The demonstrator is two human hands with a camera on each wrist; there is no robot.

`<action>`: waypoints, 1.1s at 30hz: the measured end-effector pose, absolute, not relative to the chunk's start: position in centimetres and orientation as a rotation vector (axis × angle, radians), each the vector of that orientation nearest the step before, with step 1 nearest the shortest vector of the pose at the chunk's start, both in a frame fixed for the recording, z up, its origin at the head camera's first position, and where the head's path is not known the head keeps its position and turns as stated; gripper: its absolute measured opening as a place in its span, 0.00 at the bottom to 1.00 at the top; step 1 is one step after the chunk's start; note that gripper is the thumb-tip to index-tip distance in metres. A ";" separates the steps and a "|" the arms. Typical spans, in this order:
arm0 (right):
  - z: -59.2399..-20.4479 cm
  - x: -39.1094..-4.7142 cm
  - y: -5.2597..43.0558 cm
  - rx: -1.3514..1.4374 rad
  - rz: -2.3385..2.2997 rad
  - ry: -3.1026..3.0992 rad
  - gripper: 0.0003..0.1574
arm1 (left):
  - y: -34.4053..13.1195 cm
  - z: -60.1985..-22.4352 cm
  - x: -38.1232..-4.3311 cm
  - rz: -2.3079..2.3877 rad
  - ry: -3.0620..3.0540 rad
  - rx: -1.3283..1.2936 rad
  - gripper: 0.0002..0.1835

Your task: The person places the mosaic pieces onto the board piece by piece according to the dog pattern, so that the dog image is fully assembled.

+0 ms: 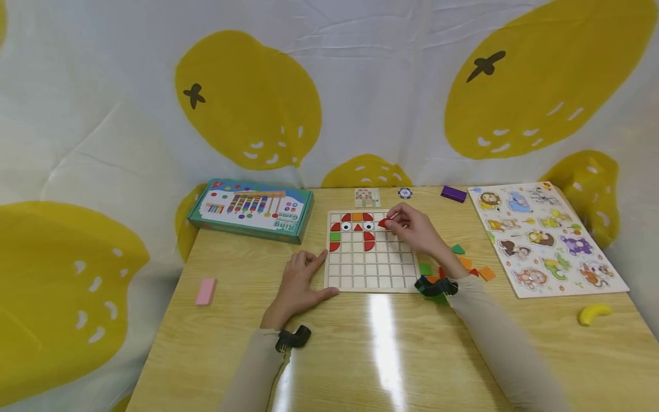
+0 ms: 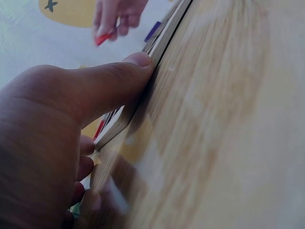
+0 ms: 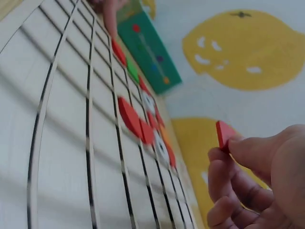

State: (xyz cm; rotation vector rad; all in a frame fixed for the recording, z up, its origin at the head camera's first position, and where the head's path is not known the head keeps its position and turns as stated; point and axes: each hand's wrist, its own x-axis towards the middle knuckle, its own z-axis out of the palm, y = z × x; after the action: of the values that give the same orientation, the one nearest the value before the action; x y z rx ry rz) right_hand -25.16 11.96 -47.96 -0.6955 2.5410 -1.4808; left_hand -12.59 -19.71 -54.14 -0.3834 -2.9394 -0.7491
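Observation:
Between thumb and fingers my right hand [image 1: 416, 230] pinches a red quarter-circle tile [image 1: 385, 222], held above the upper right part of the wooden grid board [image 1: 370, 269]. In the right wrist view the red tile [image 3: 225, 135] is clear of the board. My left hand [image 1: 300, 286] rests at the board's lower left, thumb against the near edge and fingers spread beside the left edge. Set in the upper left cells are red tiles [image 1: 369, 245], a green square [image 1: 335, 236], an orange square [image 1: 357, 217] and two eye tiles [image 1: 346, 226].
Loose green, orange and red tiles [image 1: 486, 273] lie right of the board, partly under my right wrist. A pattern card [image 1: 366, 197], blue-white chip [image 1: 405, 193] and purple block [image 1: 453, 194] stand behind. Around them are a game box [image 1: 252, 212], pink block [image 1: 206, 292], animal puzzle [image 1: 548, 240] and toy banana [image 1: 594, 313].

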 end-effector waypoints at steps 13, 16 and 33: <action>-50.1 -25.9 3.5 -0.856 -1.253 2.649 0.05 | -19.8 -53.8 -12.6 -0.748 -2.888 -0.450 0.52; -50.3 -25.8 3.2 -0.888 -1.195 2.696 0.06 | -19.9 -53.8 -12.6 -0.732 -2.885 -0.458 0.52; -49.3 -25.4 5.5 -0.975 -1.193 2.712 0.08 | -19.8 -53.6 -12.6 -0.746 -2.930 -0.418 0.52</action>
State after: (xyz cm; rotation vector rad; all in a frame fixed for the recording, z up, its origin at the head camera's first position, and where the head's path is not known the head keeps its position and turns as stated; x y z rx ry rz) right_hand -25.35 5.49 -49.32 -0.9747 2.7122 -1.1928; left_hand -12.60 -19.78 -53.59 -0.4176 -2.9305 -0.7457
